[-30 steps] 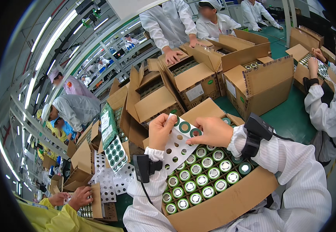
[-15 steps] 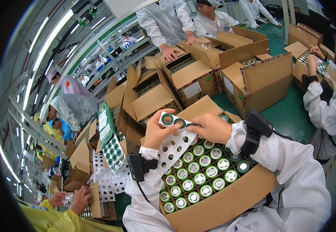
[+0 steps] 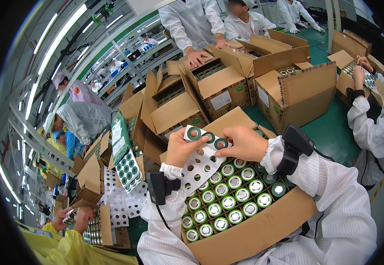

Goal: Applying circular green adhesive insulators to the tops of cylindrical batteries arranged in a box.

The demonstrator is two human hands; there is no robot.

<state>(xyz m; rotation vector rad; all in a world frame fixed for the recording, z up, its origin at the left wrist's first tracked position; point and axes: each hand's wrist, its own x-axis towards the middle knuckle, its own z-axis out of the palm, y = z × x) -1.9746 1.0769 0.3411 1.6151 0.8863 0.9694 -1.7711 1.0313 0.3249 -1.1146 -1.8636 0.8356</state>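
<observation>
Over an open cardboard box [image 3: 254, 227], my left hand [image 3: 181, 148] grips a white backing sheet [image 3: 205, 161] punched with round holes. Three dark green ring stickers [image 3: 193, 134] show along the sheet's top edge. My right hand [image 3: 248, 143] pinches that edge at the rightmost ring [image 3: 221, 144]; whether this ring is lifted off the backing I cannot tell. Beneath both hands, rows of cylindrical battery cells [image 3: 228, 203] stand upright in cardboard dividers, with silver tops and green rims. A cell at the right [image 3: 278, 190] has a dark green ring on its top.
Open cartons [image 3: 227, 95] of cells crowd the green table [image 3: 337, 128] ahead. Punched white sheets [image 3: 117, 198] and a sheet of green rings [image 3: 129, 172] lie to my left. Co-workers' hands [image 3: 84, 218] work at the left and right. Cabled black devices [image 3: 295, 143] sit on my wrists.
The rightmost ring, mostly covered by my right fingers before, now shows at the sheet's edge. My right hand has shifted slightly, its thumb and finger now at that ring.
</observation>
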